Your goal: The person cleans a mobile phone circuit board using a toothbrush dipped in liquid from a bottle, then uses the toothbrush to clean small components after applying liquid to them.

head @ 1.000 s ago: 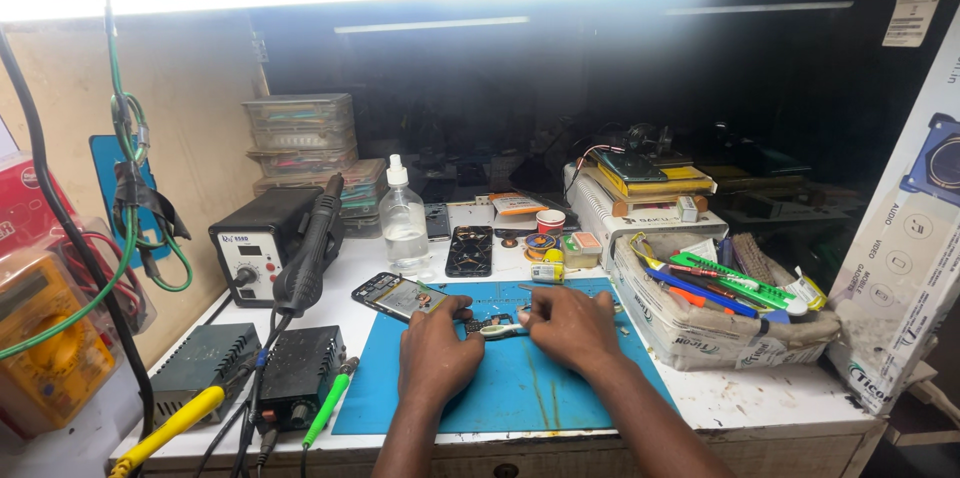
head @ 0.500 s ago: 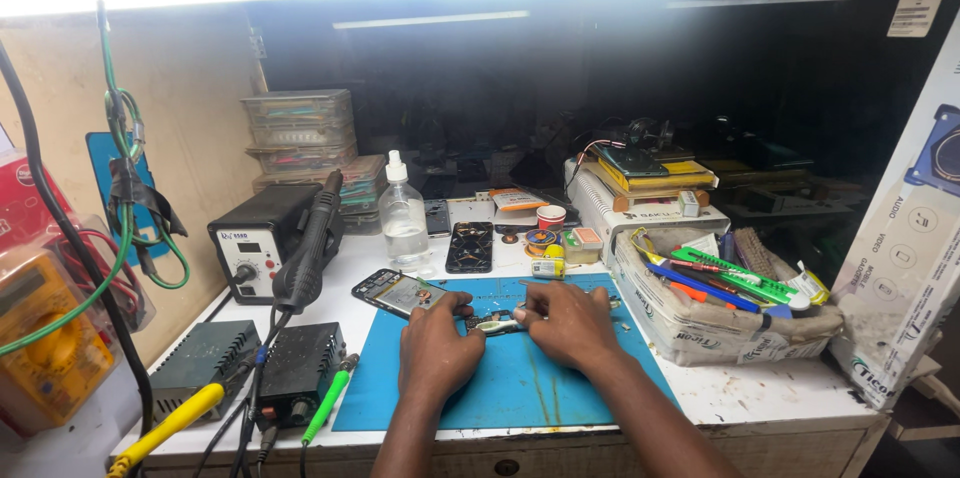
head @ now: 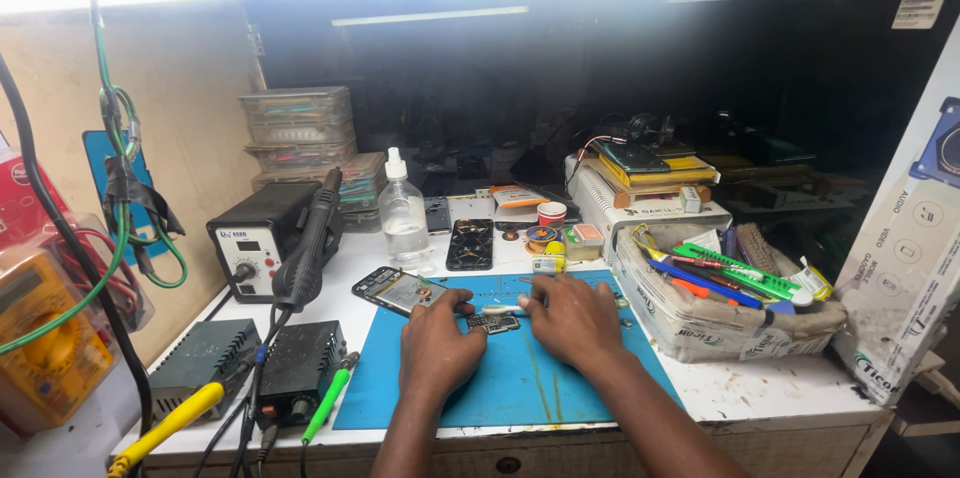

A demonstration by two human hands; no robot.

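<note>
Both my hands rest on a blue work mat on the bench. My left hand presses its fingertips on a small circuit board lying on the mat. My right hand grips a thin white-handled tool whose tip lies over the board. An opened phone body lies just left of my left hand, at the mat's back corner.
A hot-air station with its black handpiece, a clear spray bottle and a black phone back cover stand behind the mat. Power units sit left. A box of tools sits right.
My hands have stayed on the board with only slight finger shifts; the view has moved a little.
</note>
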